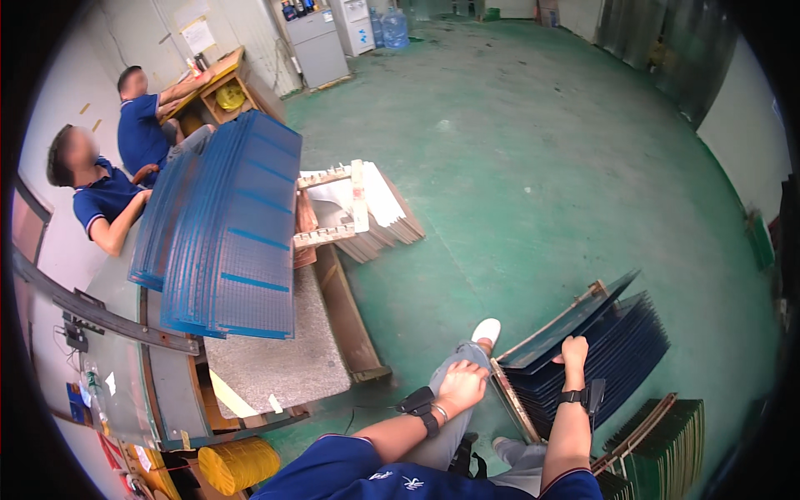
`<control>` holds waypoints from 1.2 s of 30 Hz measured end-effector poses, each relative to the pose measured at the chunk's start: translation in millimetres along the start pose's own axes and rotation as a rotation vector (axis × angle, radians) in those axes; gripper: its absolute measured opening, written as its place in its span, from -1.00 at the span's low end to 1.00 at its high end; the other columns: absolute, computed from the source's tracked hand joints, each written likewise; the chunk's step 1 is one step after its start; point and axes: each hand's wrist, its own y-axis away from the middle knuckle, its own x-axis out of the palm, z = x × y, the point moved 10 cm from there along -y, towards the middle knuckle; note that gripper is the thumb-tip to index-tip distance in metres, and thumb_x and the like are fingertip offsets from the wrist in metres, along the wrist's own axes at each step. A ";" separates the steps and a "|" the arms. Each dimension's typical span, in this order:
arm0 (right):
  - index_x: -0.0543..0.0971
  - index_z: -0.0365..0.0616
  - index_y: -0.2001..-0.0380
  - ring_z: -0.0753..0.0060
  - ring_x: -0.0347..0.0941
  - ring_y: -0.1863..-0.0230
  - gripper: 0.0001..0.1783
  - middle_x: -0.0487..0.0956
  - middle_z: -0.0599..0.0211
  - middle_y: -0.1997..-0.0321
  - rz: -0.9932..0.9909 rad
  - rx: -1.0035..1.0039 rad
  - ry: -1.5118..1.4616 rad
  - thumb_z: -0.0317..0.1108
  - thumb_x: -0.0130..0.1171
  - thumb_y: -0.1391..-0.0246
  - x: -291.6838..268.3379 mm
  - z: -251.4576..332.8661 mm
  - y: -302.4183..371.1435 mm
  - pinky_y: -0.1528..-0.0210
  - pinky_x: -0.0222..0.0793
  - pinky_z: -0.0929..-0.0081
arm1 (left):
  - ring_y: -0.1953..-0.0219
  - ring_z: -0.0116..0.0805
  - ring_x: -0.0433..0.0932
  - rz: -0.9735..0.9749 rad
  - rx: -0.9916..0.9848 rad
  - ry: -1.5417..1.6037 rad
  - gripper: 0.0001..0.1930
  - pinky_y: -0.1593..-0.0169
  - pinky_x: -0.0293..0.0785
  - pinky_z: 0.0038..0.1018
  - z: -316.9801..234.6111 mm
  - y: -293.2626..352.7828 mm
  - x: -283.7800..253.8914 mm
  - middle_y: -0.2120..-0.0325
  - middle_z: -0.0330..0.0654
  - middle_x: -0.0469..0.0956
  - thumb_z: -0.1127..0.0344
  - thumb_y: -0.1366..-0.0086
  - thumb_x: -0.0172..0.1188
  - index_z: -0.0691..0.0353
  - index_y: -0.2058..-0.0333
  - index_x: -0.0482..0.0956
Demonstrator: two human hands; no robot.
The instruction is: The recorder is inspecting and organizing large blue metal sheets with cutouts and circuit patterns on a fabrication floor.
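Observation:
My left hand (462,388) rests on my bent knee in grey trousers, with its fingers lying over the knee and nothing seen in them. At the right, my right hand (572,351) is closed at the upper edge of a thin dark blue panel (533,350). That panel leans at the left side of a rack, tilted away from the rest. Beside it stand several similar dark blue panels (612,358), closely spaced. The rack's pale frame (515,400) shows along the near left side. My fingertips are partly hidden behind the hand.
Green-edged panels (667,450) stand in another rack at lower right. On the left, a large stack of blue panels (242,233) rests above a speckled board (279,367). White boards (383,212) stand behind it. Two people in blue shirts sit at far left. A yellow roll (239,465) lies lower left.

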 end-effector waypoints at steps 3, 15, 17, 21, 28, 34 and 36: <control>0.47 -0.53 0.66 0.06 0.53 0.62 -0.59 0.50 -0.17 0.68 -0.102 -0.116 0.090 -0.32 -0.09 -0.04 -70.7 65.5 61.0 0.48 0.47 0.22 | 0.19 -0.25 0.43 0.003 0.009 -0.015 -0.85 0.09 0.30 -0.28 1.6 3.3 9.1 0.40 -0.22 0.53 0.27 -0.03 0.08 0.06 0.40 0.57; 0.52 -0.26 0.49 0.59 0.41 0.65 -0.71 0.54 0.31 0.56 -0.392 -0.362 -0.835 -0.22 0.03 -0.09 -316.1 -12.8 291.8 0.57 0.33 0.66 | 0.16 -0.26 0.51 -0.051 -0.093 0.872 -0.80 0.00 0.36 -0.35 10.8 -3.8 14.1 0.29 -0.15 0.57 0.28 -0.24 -0.02 0.18 0.26 0.54; 0.50 -0.31 0.32 0.50 0.48 0.52 -0.62 0.56 0.26 0.42 -0.444 -0.330 -0.898 -0.12 0.03 -0.11 -312.5 -70.9 304.4 0.44 0.44 0.57 | 0.12 -0.24 0.50 0.354 -0.165 1.555 -0.66 -0.02 0.37 -0.38 -73.8 11.4 -1.9 0.25 -0.08 0.55 0.15 -0.35 -0.11 0.30 0.11 0.43; 0.37 -0.39 0.05 0.36 0.46 0.18 -0.48 0.49 0.12 0.14 -0.365 -0.279 -1.315 -0.11 0.01 -0.13 -239.8 -103.6 310.2 0.12 0.40 0.42 | -0.02 -0.27 0.37 0.504 -0.056 2.381 -0.60 -0.09 0.31 -0.32 -183.1 51.1 -60.0 0.02 -0.06 0.36 0.17 -0.34 -0.07 0.30 -0.04 0.26; 0.37 -0.31 0.03 0.32 0.38 -0.01 -0.63 0.46 0.18 0.02 -0.129 -0.418 -1.567 -0.27 -0.06 -0.18 -168.1 -73.1 334.2 -0.07 0.28 0.35 | 0.00 -0.28 0.39 0.294 -0.038 2.104 -0.61 -0.05 0.36 -0.36 -154.0 46.6 -106.9 0.07 -0.11 0.39 0.44 -0.21 0.08 0.34 -0.01 0.26; 0.29 -0.29 -0.02 0.31 0.34 -0.07 -0.64 0.39 0.10 -0.06 -0.134 -0.571 -1.696 -0.33 -0.18 -0.22 -256.4 -123.5 316.5 -0.11 0.27 0.31 | 0.12 -0.17 0.50 0.356 -0.021 2.004 -0.57 0.11 0.52 -0.29 -115.8 49.5 -129.2 0.10 0.07 0.42 0.37 -0.19 0.07 0.44 -0.01 0.27; 0.31 -0.33 0.00 0.27 0.35 -0.05 -0.66 0.41 0.07 -0.04 0.072 -0.655 -1.837 -0.37 -0.18 -0.21 -285.4 -149.1 316.0 -0.12 0.28 0.30 | 0.12 -0.22 0.49 0.367 -0.021 1.973 -0.56 0.11 0.50 -0.35 -110.0 50.2 -131.1 0.11 0.05 0.44 0.34 -0.18 0.11 0.42 0.00 0.29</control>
